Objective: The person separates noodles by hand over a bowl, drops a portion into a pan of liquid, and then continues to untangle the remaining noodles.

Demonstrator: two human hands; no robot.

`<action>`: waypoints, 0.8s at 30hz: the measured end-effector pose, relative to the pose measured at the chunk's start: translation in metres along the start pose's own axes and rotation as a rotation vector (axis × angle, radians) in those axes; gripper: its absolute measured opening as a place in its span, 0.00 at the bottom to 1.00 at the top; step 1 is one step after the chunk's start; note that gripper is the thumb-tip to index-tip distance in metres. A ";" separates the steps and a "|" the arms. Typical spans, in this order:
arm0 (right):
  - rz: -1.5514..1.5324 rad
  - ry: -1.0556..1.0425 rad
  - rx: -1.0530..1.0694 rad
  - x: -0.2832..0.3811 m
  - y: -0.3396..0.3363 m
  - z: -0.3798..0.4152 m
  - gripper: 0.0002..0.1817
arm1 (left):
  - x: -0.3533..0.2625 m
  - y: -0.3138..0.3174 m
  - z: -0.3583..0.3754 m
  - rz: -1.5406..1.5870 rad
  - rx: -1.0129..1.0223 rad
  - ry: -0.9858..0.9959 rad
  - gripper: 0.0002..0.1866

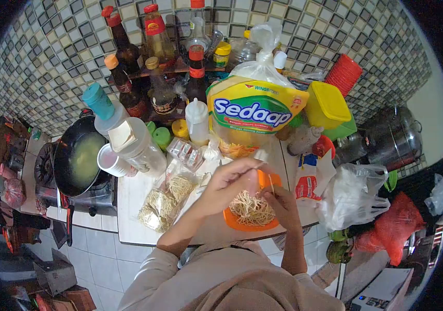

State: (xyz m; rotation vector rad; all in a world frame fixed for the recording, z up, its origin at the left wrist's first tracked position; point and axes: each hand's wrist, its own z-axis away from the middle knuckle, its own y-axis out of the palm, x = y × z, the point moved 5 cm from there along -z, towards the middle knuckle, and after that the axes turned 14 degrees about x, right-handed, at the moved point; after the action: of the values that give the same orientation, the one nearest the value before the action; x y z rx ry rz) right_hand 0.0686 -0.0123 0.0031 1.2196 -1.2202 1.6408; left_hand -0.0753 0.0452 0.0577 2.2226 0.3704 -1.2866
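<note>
An orange plastic bowl (253, 226) filled with dry noodles (251, 208) sits near the front edge of the white table. Over its left side, my left hand (229, 185) is raised with the fingers curled in towards the far rim. A pale, blurred bit shows at those fingertips, and I cannot tell what it is. At the bowl's right side my right hand (282, 206) is pinched together, with a thin pale strand rising from the fingertips. To the left of the bowl lies a clear plastic pack of dry noodles (160, 208).
A yellow Sedaap bag (256, 111) stands behind the bowl, before sauce bottles (160, 39). A black pan (65, 155) with pale liquid is on the stove at left. Clear jars (143, 150) stand between. At right are a white plastic bag (353, 194) and a yellow container (328, 105).
</note>
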 end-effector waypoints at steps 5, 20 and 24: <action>-0.186 -0.119 -0.040 0.006 -0.008 0.007 0.10 | 0.010 -0.025 0.016 0.055 -0.059 0.001 0.10; -0.727 -0.858 -0.155 0.075 -0.054 0.017 0.12 | 0.039 -0.026 0.054 -0.092 -0.078 -0.311 0.11; -0.849 -0.949 -0.170 0.075 -0.075 0.024 0.11 | 0.031 -0.042 0.073 -0.145 -0.098 -0.364 0.12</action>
State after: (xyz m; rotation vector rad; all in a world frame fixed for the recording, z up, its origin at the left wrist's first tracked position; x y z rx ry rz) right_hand 0.1243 -0.0132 0.0964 2.1034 -1.0421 0.2994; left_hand -0.1325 0.0362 -0.0113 1.8589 0.4483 -1.6752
